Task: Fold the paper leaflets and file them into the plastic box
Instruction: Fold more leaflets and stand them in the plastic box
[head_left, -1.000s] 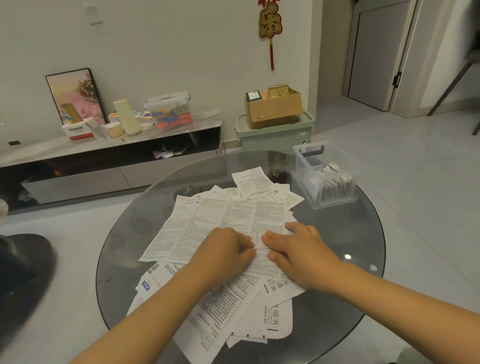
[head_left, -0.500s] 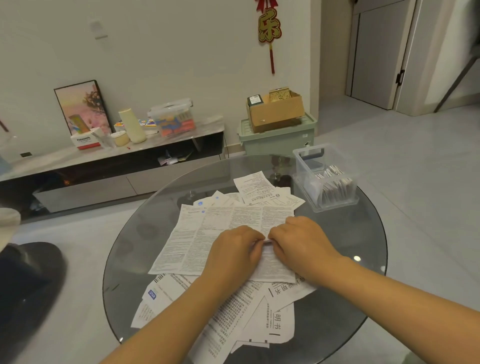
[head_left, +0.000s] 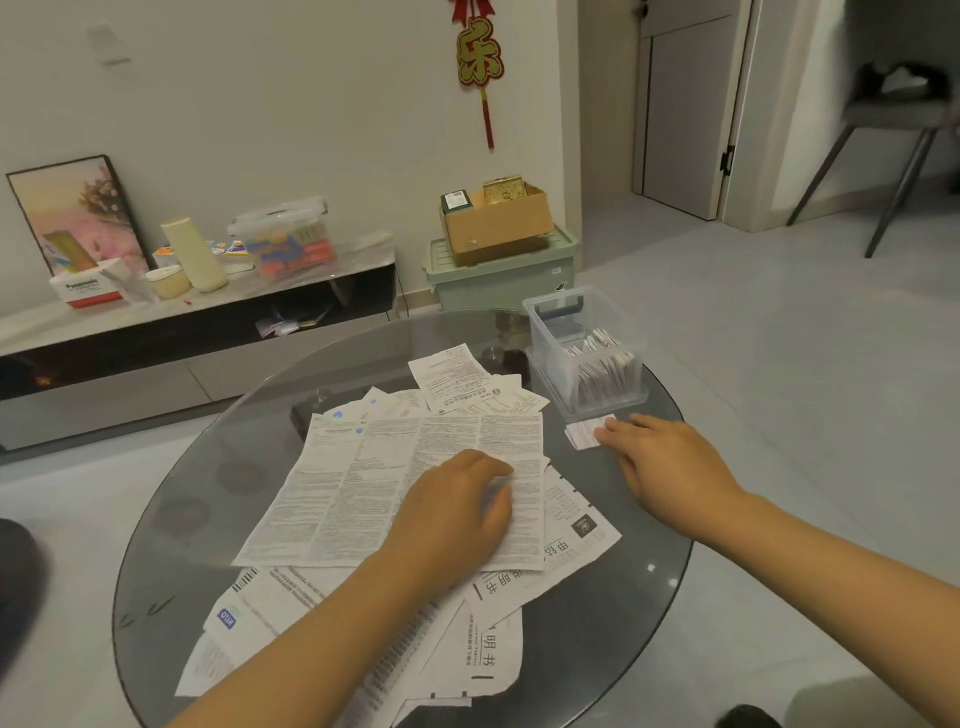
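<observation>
R hand (head_left: 670, 457) outstretched, grip pinching folded leaflet (head_left: 586, 432) beside box (head_left: 587, 353); L hand (head_left: 457, 514) flat, fingers relaxed.

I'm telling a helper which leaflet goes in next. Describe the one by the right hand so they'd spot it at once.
On the round glass table, find the clear plastic box at its far right. Just in front of it the right hand pinches a small folded leaflet, the only folded one outside the box.

Left hand (head_left: 457, 512) hovers low, fingers loosely curled (slightly blurred); right hand (head_left: 662, 460) reaches forward, arm extended, fingertips pinching.
</observation>
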